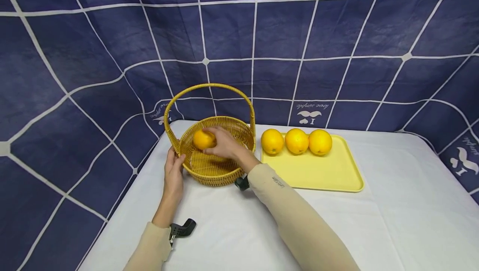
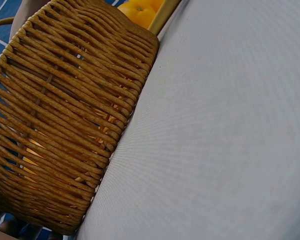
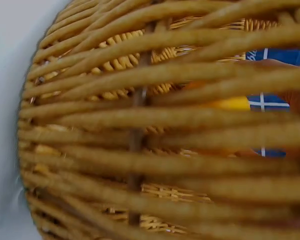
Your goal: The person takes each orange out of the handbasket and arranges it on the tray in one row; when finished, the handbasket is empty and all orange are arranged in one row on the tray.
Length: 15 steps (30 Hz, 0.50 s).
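Note:
A wicker basket (image 1: 215, 179) with a tall arched handle stands on the white cloth. My right hand (image 1: 224, 143) reaches in over its right side and grips an orange (image 1: 203, 139) inside, near the left wall. On the basket's left rim, by the handle's foot, my left hand (image 1: 174, 175) holds on, thumb and fingers at the edge. The left wrist view is mostly the woven side (image 2: 65, 100), with a little of the left hand's fingers at the bottom left corner. Through blurred weave (image 3: 140, 120) in the right wrist view, part of the orange (image 3: 232, 103) shows.
Right of the basket lies a yellow tray (image 1: 312, 173), with three oranges (image 1: 297, 141) in a row along its back edge. A blue cloth (image 1: 284, 30) with white lines hangs behind and at the sides. White cloth (image 1: 404, 204) covers the table.

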Each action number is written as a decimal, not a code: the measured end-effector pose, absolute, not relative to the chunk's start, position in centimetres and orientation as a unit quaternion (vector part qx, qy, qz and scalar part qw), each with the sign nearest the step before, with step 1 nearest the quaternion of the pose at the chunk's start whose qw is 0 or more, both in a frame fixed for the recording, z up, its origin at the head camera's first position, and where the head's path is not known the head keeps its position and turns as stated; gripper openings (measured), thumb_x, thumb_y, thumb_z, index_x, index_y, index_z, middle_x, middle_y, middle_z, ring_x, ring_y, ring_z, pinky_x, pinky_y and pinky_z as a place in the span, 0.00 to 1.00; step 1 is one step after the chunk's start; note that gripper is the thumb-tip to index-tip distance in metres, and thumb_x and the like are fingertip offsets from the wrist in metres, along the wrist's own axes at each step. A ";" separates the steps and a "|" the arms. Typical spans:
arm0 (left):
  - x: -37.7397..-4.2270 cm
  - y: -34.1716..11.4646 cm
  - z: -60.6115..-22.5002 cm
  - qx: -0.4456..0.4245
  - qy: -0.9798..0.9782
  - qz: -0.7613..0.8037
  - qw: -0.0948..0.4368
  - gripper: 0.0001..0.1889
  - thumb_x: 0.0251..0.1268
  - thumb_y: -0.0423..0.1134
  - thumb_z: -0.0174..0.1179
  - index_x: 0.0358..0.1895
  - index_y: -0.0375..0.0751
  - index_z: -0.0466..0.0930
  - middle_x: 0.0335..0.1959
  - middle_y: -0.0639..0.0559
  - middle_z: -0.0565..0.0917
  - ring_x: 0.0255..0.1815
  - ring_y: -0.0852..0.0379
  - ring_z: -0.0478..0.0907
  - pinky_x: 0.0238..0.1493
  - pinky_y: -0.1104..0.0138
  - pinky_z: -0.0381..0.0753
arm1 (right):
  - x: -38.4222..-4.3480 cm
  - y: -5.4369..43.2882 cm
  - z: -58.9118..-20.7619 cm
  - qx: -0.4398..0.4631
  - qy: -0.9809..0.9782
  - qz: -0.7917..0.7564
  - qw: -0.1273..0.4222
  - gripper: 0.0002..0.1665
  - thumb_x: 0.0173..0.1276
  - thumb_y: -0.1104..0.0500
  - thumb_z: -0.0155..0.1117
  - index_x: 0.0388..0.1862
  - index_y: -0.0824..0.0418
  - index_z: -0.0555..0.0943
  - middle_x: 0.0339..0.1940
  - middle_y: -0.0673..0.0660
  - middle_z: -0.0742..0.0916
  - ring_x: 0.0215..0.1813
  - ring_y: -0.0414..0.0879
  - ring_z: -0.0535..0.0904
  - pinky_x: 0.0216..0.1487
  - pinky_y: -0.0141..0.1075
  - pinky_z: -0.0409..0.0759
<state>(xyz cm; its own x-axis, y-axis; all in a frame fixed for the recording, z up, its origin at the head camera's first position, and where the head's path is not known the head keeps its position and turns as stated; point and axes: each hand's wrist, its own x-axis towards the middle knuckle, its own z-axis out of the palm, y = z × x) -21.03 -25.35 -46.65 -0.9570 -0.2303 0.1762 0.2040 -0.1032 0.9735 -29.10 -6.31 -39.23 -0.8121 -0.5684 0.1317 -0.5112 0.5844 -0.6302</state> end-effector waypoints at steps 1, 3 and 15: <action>-21.0 -25.4 -46.7 0.010 -0.654 -0.743 0.146 0.29 0.85 0.34 0.41 0.84 0.44 0.55 0.83 0.50 0.64 0.82 0.54 0.59 0.83 0.67 0.56 | -29.1 -6.5 -39.3 -0.304 0.889 -0.340 0.043 0.45 0.67 0.54 0.76 0.81 0.56 0.69 0.79 0.60 0.73 0.76 0.56 0.72 0.78 0.51 0.70; -20.9 -25.4 -46.7 0.011 -0.652 -0.744 0.145 0.28 0.85 0.34 0.41 0.84 0.44 0.55 0.82 0.49 0.64 0.82 0.54 0.60 0.82 0.68 0.57 | -29.2 -6.8 -39.5 -0.306 0.888 -0.339 0.047 0.45 0.67 0.54 0.76 0.81 0.55 0.69 0.78 0.59 0.75 0.75 0.55 0.73 0.77 0.50 0.71; -21.1 -25.4 -46.6 0.009 -0.648 -0.748 0.144 0.29 0.84 0.33 0.41 0.84 0.43 0.55 0.84 0.51 0.62 0.83 0.58 0.56 0.85 0.64 0.52 | -28.0 -8.5 -40.6 -0.327 0.883 -0.325 0.089 0.47 0.66 0.53 0.79 0.80 0.57 0.68 0.72 0.57 0.81 0.69 0.52 0.78 0.73 0.45 0.74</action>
<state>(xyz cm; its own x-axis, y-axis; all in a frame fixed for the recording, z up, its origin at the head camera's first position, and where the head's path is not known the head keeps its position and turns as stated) -21.08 -25.35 -46.60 -0.9587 -0.2261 0.1728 0.2030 -0.1180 0.9720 -28.05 -8.53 -40.65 -0.7700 -0.6356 0.0549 -0.5193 0.5745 -0.6327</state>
